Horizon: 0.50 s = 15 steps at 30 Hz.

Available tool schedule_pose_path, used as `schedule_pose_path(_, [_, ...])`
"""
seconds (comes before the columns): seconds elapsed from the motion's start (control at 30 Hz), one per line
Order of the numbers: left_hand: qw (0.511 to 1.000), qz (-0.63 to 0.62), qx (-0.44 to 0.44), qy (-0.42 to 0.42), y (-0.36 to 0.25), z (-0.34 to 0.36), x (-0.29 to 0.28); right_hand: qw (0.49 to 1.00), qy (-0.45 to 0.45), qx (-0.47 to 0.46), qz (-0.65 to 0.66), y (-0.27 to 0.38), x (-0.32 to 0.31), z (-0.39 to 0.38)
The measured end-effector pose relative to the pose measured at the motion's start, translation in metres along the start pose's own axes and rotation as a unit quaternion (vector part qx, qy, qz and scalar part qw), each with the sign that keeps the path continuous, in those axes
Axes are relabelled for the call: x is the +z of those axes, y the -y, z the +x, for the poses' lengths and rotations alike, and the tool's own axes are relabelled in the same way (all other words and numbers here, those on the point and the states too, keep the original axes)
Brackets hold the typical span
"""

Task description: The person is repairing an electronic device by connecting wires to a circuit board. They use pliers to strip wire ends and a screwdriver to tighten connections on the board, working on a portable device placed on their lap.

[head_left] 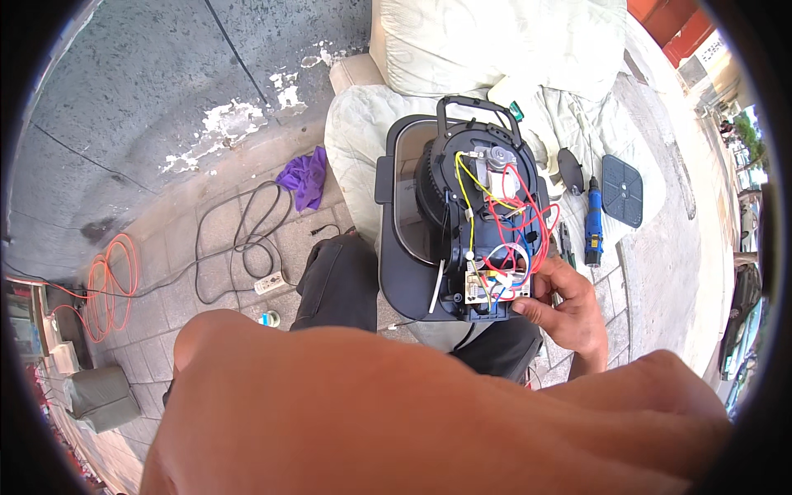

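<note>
An opened black appliance (396,285) with a raised handle frame rests across my knees. Its inner side shows a motor-like part (497,157), red and yellow wires (540,216) and a small circuit board (477,289). At the board's right edge is my right hand (569,309), thumb bent toward the board and fingers curled beside it. Whether they grip the board, a wire or the housing is hard to see. What seems to be my left hand (363,404) fills the foreground, raised close to the camera; its fingers are hidden.
Right of the appliance lie a blue handheld power tool (593,227), pliers (565,237) and a black perforated plate (622,190) by a pale cloth (355,132). On the paving at left are a purple cloth (305,177), a black cable (198,256), a power strip (269,283) and an orange cord (111,289).
</note>
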<state>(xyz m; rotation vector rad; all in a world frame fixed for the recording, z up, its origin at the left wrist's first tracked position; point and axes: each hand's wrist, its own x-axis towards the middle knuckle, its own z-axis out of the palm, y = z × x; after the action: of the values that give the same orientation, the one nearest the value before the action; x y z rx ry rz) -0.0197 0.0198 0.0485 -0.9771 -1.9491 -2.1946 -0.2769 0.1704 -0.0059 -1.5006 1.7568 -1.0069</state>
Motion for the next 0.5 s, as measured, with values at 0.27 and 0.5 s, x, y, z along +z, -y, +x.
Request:
schedule_pose_path(0.27, [1.000,0.005,0.003,-0.002,-0.001,0.006,-0.004,0.995,0.028,0.086,0.037,0.014,-0.006,0.009])
schedule_pose_path(0.5, [1.000,0.009,-0.002,-0.010,-0.013,-0.003,-0.011,0.998,0.061,0.005,0.006,0.007,-0.014,0.001])
